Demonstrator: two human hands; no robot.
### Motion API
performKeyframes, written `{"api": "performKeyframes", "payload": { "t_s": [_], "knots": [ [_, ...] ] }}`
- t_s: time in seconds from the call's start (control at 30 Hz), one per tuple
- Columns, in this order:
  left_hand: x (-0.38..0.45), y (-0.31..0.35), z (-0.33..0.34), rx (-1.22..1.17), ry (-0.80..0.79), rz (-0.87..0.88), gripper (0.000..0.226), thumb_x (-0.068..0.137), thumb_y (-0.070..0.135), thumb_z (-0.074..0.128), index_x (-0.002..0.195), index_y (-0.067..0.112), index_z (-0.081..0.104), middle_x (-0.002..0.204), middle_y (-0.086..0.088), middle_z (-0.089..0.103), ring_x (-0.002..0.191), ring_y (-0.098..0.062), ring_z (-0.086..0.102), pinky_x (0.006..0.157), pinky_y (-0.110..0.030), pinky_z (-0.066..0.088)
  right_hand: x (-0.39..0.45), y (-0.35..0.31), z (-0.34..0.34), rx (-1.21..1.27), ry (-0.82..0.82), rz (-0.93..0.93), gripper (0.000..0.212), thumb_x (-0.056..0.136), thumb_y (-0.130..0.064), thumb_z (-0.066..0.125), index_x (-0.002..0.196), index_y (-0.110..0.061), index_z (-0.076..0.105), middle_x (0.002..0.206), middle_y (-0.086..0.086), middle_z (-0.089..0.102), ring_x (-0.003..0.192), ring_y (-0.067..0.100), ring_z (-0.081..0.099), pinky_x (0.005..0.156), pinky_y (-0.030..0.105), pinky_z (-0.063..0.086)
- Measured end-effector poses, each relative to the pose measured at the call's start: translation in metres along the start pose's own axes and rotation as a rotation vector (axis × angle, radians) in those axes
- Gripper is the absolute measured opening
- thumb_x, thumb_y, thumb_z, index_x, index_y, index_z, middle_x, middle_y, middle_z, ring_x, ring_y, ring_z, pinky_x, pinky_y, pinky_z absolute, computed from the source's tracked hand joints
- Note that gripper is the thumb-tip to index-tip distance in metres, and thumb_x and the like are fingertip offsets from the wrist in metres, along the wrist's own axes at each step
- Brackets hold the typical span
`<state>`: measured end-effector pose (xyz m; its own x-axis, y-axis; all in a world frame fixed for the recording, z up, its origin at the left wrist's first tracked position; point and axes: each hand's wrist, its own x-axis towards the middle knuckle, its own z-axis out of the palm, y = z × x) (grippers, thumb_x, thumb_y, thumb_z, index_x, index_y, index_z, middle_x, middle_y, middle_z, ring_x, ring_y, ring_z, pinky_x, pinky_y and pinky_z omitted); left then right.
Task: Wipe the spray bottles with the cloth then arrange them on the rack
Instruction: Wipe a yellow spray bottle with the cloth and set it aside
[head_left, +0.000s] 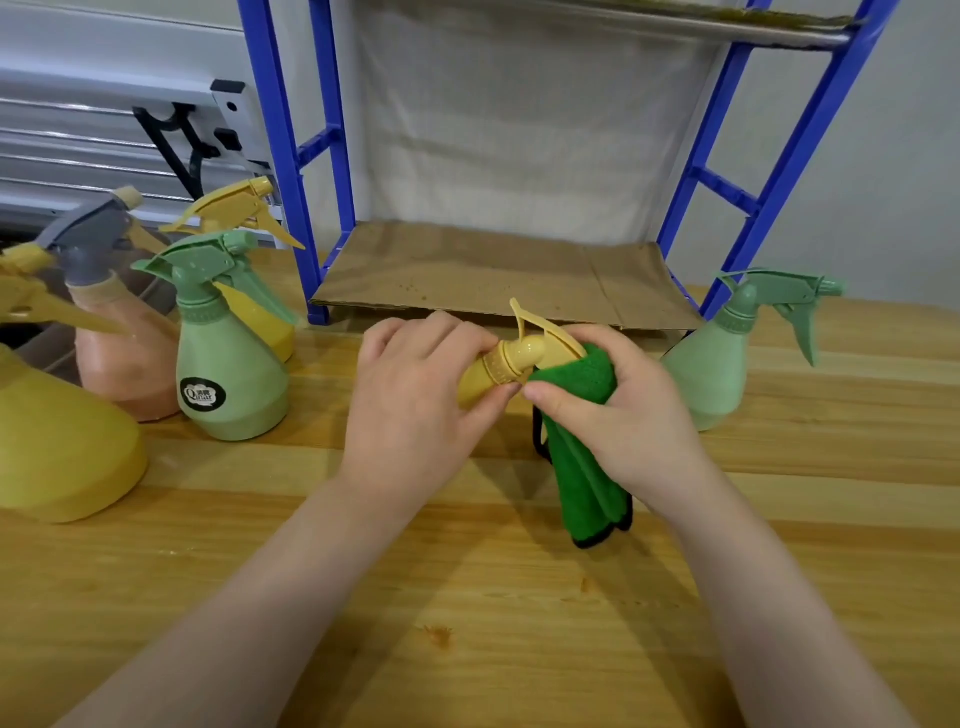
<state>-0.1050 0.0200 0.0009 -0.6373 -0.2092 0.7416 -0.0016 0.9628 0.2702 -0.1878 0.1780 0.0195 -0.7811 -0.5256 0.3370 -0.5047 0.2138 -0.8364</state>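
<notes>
Your left hand (415, 395) grips the yellow spray bottle (498, 371), lying crosswise, head rightward; your right hand (618, 415) clutches the green cloth (582, 457) against its nozzle, the rack (748, 208) beyond at the table's (519, 597) far edge.

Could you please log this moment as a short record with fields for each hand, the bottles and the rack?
left hand: left hand grips the small yellow plastic spray bottle
right hand: right hand presses the green microfibre cloth against its sprayer head
waiting bottles: labelled pale green spray bottle among others at left; another pale green spray bottle at right
rack: blue metal rack, lower shelf holds only brown paper
</notes>
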Motion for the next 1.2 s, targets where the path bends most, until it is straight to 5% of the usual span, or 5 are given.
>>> {"api": "performKeyframes", "payload": {
  "t_s": [0.37, 0.57, 0.73, 0.9, 1.2],
  "knots": [
    [0.003, 0.006, -0.004, -0.079, -0.009, 0.01, 0.027, 0.079, 0.039, 0.07, 0.101, 0.022, 0.066, 0.094, 0.01, 0.063, 0.093, -0.01, 0.057, 0.097, -0.026, 0.029, -0.002, 0.001, 0.001, -0.31, 0.192, -0.133, 0.048, 0.079, -0.068, 0.055, 0.086, -0.022, 0.066, 0.063, -0.009, 0.064, 0.06, 0.006, 0.061, 0.056, 0.033, 0.051],
    [0.002, 0.007, 0.0, -0.172, -0.072, -0.086, 0.029, 0.078, 0.047, 0.069, 0.1, 0.028, 0.064, 0.092, 0.017, 0.059, 0.087, 0.002, 0.047, 0.085, -0.029, 0.038, -0.003, -0.003, 0.003, -0.096, 0.215, -0.02, 0.031, 0.085, -0.054, 0.063, 0.089, -0.023, 0.07, 0.066, -0.004, 0.068, 0.063, 0.012, 0.064, 0.06, 0.039, 0.055],
    [0.003, 0.002, 0.0, -0.279, -0.024, -0.199, 0.026, 0.078, 0.043, 0.074, 0.097, 0.028, 0.064, 0.091, 0.017, 0.059, 0.085, 0.002, 0.049, 0.086, -0.033, 0.043, -0.002, -0.008, 0.004, 0.432, 0.007, 0.231, 0.03, 0.077, -0.015, 0.08, 0.103, -0.022, 0.066, 0.079, -0.007, 0.072, 0.07, 0.008, 0.067, 0.061, 0.026, 0.054],
    [0.003, 0.004, 0.0, -0.313, -0.037, -0.198, 0.025, 0.076, 0.043, 0.074, 0.095, 0.031, 0.063, 0.087, 0.018, 0.059, 0.087, 0.003, 0.053, 0.088, -0.041, 0.047, -0.003, -0.007, -0.008, 0.573, -0.252, 0.363, 0.02, 0.08, -0.016, 0.072, 0.099, -0.011, 0.066, 0.075, 0.003, 0.067, 0.068, 0.016, 0.064, 0.06, 0.029, 0.054],
    [0.001, 0.012, 0.001, -0.41, -0.063, -0.208, 0.024, 0.077, 0.046, 0.07, 0.094, 0.035, 0.059, 0.088, 0.019, 0.058, 0.09, 0.001, 0.054, 0.085, -0.038, 0.048, -0.004, -0.013, 0.004, 0.348, 0.001, 0.155, 0.032, 0.093, -0.028, 0.063, 0.089, 0.003, 0.058, 0.055, 0.0, 0.057, 0.049, 0.017, 0.057, 0.048, 0.029, 0.049]
  ]
}}
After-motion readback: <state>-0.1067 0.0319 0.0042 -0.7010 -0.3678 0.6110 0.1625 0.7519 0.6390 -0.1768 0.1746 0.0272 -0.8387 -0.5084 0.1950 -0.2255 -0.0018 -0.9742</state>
